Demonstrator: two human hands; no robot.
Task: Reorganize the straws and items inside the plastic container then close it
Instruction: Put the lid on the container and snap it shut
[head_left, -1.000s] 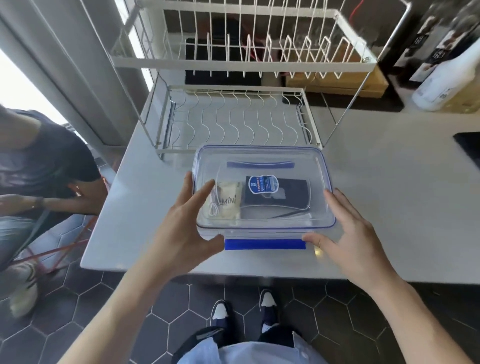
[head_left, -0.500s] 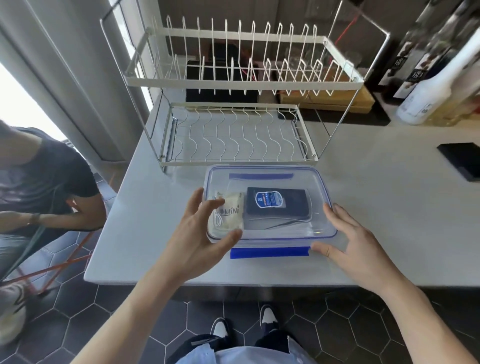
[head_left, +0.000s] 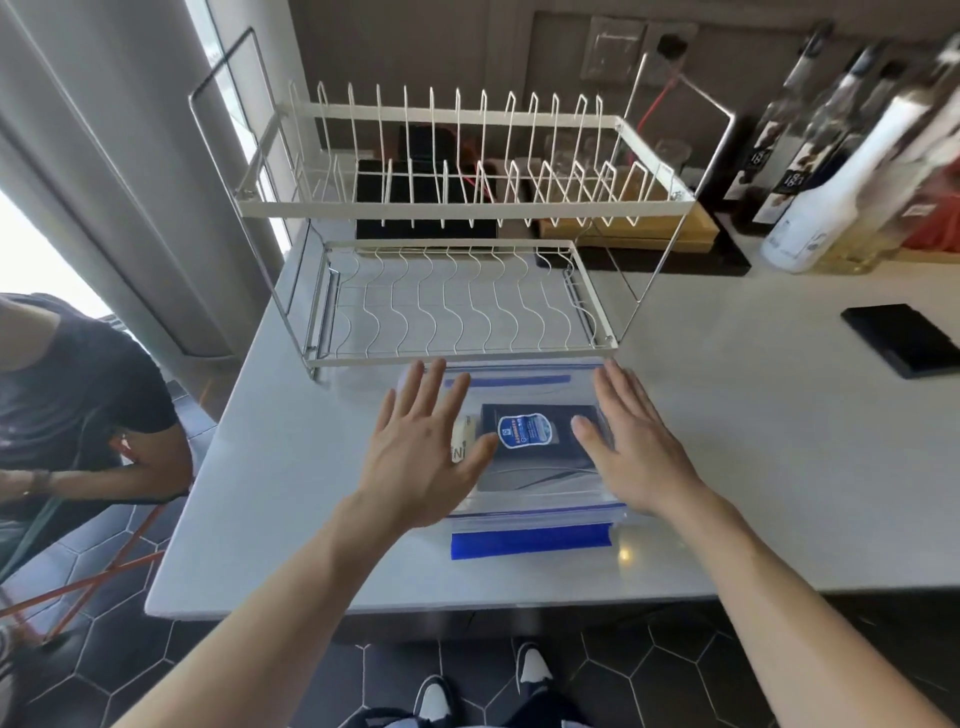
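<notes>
Clear plastic container (head_left: 519, 512) sits on counter (head_left: 753, 467) just before dish rack (head_left: 457, 291). Left hand (head_left: 423, 447) and right hand (head_left: 631, 441), earlier gripping sides, now press flat, fingers spread, on lid (head_left: 519, 382). Latching likely next.

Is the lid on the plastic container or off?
On: the clear lid covers the container, both hands flat on top. Its blue front latch looks unfastened.

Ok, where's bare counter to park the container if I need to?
Bare counter lies right of the container, bounded by the black device and the front edge. A narrower strip lies to its left. Behind, the dish rack and bottles crowd it.
</notes>
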